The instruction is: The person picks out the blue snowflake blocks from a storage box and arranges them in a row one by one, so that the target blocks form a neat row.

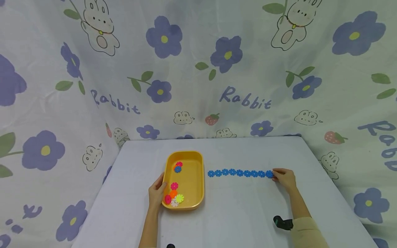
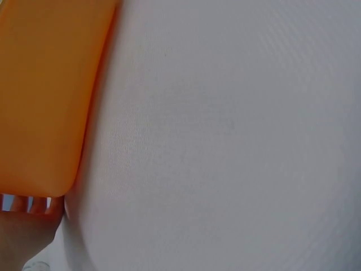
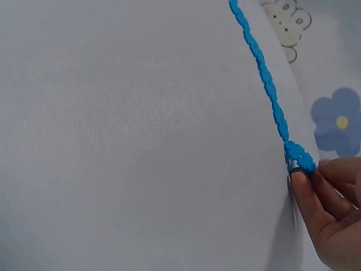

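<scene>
A row of linked blue plastic snowflake discs [image 1: 240,173] stretches sideways across the white table in the head view. My right hand [image 1: 284,178] pinches the disc at its right end between thumb and fingers. In the right wrist view that end disc [image 3: 300,157] is tilted against the flatter run of the row. My left hand [image 1: 156,193] grips the left side of a yellow tray [image 1: 191,179], thumb at the rim. Loose pink, orange, yellow, white and blue discs lie along the tray's left side, among them a yellow-green one [image 1: 179,198].
The white table [image 1: 235,213] carries the tray left of the blue row. A patterned cloth [image 1: 192,75] with flowers and rabbits hangs behind and at both sides. A black device [image 1: 283,223] sits by the right sleeve.
</scene>
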`<action>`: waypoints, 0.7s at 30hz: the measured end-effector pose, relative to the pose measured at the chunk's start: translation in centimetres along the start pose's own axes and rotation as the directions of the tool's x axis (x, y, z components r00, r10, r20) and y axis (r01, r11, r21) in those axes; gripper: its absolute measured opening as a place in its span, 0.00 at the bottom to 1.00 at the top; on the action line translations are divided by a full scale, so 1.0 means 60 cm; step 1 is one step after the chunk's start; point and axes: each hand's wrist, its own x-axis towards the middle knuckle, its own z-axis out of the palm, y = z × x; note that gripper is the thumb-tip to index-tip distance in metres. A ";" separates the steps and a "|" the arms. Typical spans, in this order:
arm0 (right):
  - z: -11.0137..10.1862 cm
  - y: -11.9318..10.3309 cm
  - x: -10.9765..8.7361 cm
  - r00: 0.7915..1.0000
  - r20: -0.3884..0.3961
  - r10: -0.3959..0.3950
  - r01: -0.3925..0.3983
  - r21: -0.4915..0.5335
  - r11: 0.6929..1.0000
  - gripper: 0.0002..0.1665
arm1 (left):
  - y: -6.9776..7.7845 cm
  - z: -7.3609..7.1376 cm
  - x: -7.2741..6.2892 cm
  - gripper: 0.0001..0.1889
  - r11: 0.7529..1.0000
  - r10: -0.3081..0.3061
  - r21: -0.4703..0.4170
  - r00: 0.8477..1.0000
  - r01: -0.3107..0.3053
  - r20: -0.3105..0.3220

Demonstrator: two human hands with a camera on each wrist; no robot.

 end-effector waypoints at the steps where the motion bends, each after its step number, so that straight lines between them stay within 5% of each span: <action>1: 0.000 0.000 0.000 1.000 0.001 0.002 -0.002 -0.001 1.000 0.22 | 0.000 0.000 0.000 0.24 1.000 0.000 -0.001 1.000 0.000 0.000; 16: -0.011 -0.005 -0.005 0.999 -0.043 -0.011 0.008 -0.060 0.998 0.22 | -0.001 0.001 -0.002 0.24 1.000 -0.006 -0.002 1.000 0.006 -0.001; 21: -0.017 -0.013 -0.010 1.000 -0.025 0.012 -0.008 0.131 0.991 0.26 | -0.001 0.000 0.000 0.24 1.000 0.000 0.002 1.000 0.000 -0.007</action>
